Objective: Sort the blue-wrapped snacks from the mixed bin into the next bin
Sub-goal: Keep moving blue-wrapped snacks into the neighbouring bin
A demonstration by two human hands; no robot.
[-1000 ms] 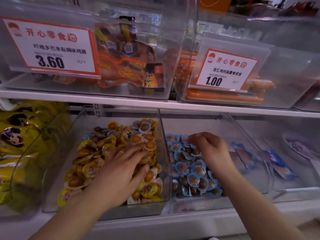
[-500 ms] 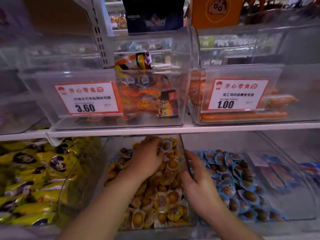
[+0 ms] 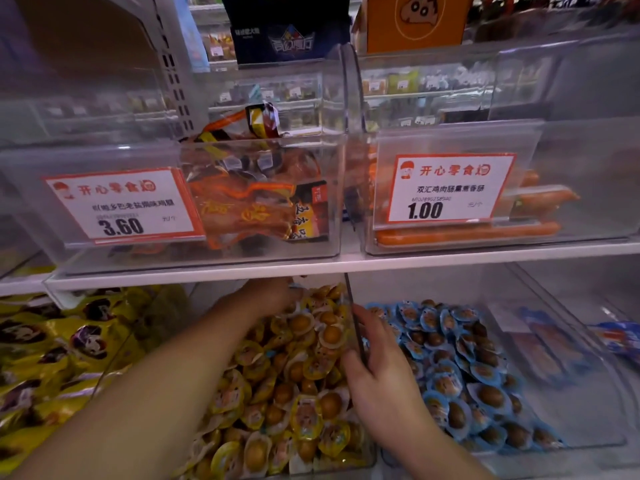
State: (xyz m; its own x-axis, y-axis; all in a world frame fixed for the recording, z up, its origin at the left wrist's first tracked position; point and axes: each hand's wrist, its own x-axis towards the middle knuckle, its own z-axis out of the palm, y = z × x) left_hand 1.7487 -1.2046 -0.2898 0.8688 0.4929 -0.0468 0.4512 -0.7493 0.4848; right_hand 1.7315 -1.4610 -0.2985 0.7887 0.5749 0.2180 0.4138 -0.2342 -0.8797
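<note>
Blue-wrapped snacks (image 3: 460,372) piled in the clear next bin (image 3: 568,403) on the lower shelf, filling its left and middle part. Just left of it, past a thin clear dividing wall (image 3: 354,327), the mixed bin (image 3: 363,460), heaped with yellow-wrapped snacks (image 3: 298,393); whether any blue ones lie among them cannot be told.

Right hand (image 3: 381,375) astride that dividing wall near its middle, thumb on the mixed-bin side, fingers on the blue side, curled round the wall's top edge and holding it. Left hand (image 3: 273,294) reached deep to the back of the mixed bin, just under the edge of the upper shelf (image 3: 207,273), fingers bent down among the wrappers; cannot tell whether anything is held, fingertips hidden.

Further left, a bin of yellow packets (image 3: 52,355). On the upper shelf, two clear bins: orange-brown packets behind a 3.60 price tag (image 3: 124,206), long orange sausages (image 3: 467,233) behind a 1.00 price tag (image 3: 450,188).
</note>
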